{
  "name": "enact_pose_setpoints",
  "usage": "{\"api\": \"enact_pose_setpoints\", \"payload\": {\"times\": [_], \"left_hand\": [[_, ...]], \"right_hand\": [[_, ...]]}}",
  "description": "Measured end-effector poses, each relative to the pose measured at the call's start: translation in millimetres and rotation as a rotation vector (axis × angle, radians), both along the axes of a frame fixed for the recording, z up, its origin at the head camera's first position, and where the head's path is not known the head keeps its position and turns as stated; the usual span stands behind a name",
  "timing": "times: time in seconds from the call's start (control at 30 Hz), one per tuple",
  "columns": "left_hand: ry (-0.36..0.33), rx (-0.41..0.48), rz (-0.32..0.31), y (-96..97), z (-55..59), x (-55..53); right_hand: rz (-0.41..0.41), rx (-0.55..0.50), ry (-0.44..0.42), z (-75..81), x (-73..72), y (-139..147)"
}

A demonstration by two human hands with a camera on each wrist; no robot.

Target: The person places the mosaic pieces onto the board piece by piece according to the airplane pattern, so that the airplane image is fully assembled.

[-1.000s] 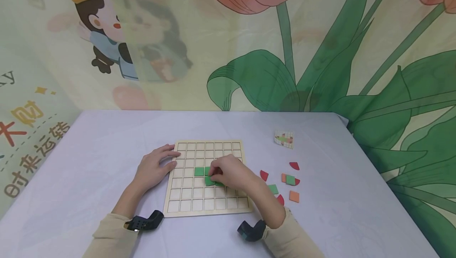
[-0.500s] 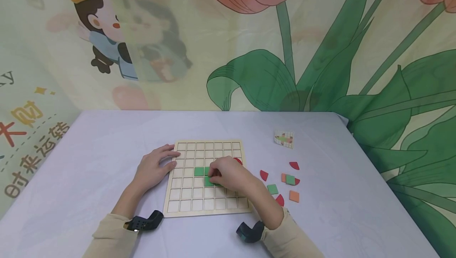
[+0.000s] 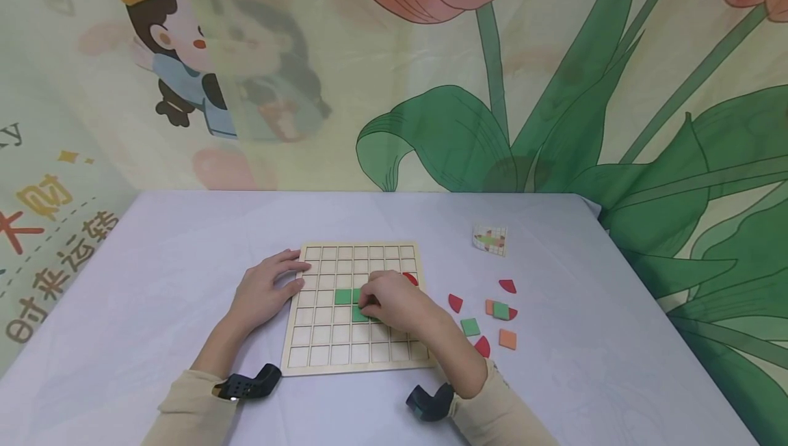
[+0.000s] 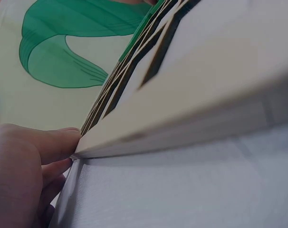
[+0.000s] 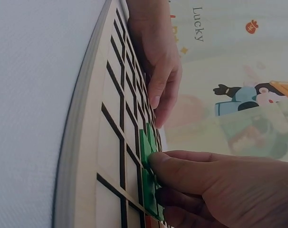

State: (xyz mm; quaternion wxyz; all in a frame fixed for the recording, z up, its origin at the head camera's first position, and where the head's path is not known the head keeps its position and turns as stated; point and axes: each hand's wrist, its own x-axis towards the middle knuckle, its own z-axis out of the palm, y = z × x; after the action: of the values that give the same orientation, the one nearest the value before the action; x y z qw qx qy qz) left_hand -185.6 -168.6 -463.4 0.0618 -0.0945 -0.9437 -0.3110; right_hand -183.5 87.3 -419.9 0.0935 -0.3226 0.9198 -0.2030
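Note:
A pale wooden grid board (image 3: 357, 369) lies on the table, with several green square tiles (image 3: 343, 297) set in its middle cells. My right hand (image 3: 394, 299) is over these tiles, its thumb and forefinger pinching at a green tile (image 5: 150, 190) and its other fingers curled. The hand covers part of the tile group in the head view. A red quarter-circle piece (image 3: 410, 279) shows behind it on the board's right. My left hand (image 3: 265, 289) rests at the board's left edge, fingers extended; in the left wrist view its thumb (image 4: 63, 142) touches that edge.
Right of the board lie loose pieces: red quarter-circles (image 3: 455, 303), a green tile (image 3: 470, 327), an orange tile (image 3: 507, 340), and another green tile (image 3: 501, 310) overlapping orange and red pieces. A small printed pattern card (image 3: 490, 240) lies farther back. A printed curtain (image 3: 431, 124) hangs behind the table.
My right hand shifts very slightly and its wrist drops a little toward me, so the red quarter-circle on the board shows beside it. The left hand stays in place.

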Motion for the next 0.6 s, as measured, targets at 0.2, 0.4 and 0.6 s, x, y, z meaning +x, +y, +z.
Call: {"api": "enact_pose_setpoints", "payload": {"times": [0.2, 0.4, 0.6], "left_hand": [[-0.008, 0.004, -0.004, -0.3, 0.0, 0.1], [-0.002, 0.003, -0.005, -0.9, -0.1, 0.0], [0.003, 0.008, -0.001, 0.4, 1.2, 1.2]], "right_hand": [[0.004, 0.026, 0.011, 0.4, 1.0, 0.3], [0.019, 0.066, 0.017, 3.8, 1.2, 3.1], [-0.004, 0.056, 0.003, 10.7, -1.3, 11.0]]}}
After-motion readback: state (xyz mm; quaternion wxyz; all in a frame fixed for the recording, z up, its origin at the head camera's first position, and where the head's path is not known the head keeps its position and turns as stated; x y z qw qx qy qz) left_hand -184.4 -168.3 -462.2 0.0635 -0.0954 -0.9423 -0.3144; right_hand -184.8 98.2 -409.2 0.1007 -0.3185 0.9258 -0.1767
